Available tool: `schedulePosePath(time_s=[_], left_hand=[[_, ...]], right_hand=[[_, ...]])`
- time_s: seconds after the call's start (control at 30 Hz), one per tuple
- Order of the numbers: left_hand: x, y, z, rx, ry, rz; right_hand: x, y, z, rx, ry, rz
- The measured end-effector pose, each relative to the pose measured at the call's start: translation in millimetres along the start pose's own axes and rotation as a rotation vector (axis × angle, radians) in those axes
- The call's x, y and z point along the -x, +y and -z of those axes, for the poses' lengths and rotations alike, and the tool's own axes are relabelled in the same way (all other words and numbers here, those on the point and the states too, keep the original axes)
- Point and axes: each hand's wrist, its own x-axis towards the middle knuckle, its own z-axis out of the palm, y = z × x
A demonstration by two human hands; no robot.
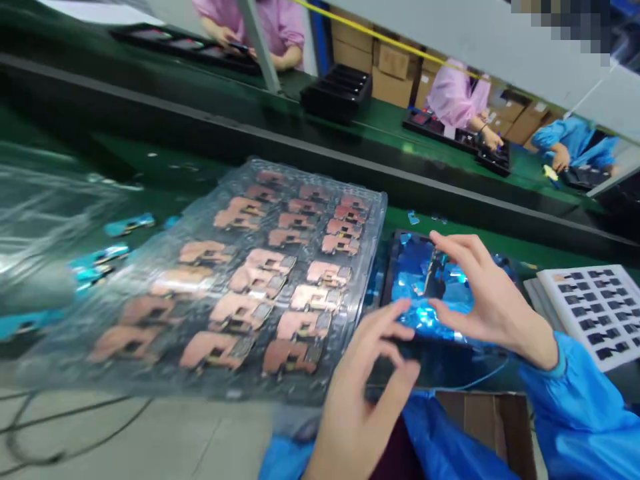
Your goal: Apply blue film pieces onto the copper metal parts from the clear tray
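Note:
My right hand (485, 300) is over a black tray (389, 280) lined with shiny blue film pieces (410, 267). Between its thumb and forefinger is a small dark circuit board (435, 275), apparently gripped by its ends. My left hand (370, 380) hovers at the tray's near left corner, fingers apart and holding nothing. Left of it lies a clear plastic tray (373, 220) with rows of copper-coloured circuit boards (245, 283). Motion blurs the near left part of that tray.
At right, a white foam tray (565, 320) holds dark small parts. Blue film-covered pieces (100, 267) lie at left beside another clear tray (40, 220). Behind runs a dark rail (210, 123). Co-workers in pink (280, 27) and blue (575, 137) sleeves work across the green bench.

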Motion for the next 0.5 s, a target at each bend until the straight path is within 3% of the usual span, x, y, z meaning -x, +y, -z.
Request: schedulePosePath(time_s=[0.07,0.13,0.3,0.4,0.5], left_hand=[[-1.1,-6.6,-9.5,0.048,0.015,0.09],[-7.2,-15.6,-16.8,0.096,0.078,0.148],[-8.4,-31.4,-21.8,0.02,0.15,0.06],[-2.1,-33.4,-20.2,-0.091,0.128,-0.039],[-0.9,-34.3,-19.1,-0.151,0.102,-0.071]], right_hand=[[6.6,-32.8,-1.9,-0.069,-0.026,0.091],[11.3,-44.0,-8.1,-0.164,-0.026,0.116],[17.6,-29.7,-25.8,-0.475,0.106,-0.083],[21.7,-22.3,-31.0,-0.614,0.077,-0.195],[26.8,-19.0,-35.7,-0.639,0.057,-0.22]])
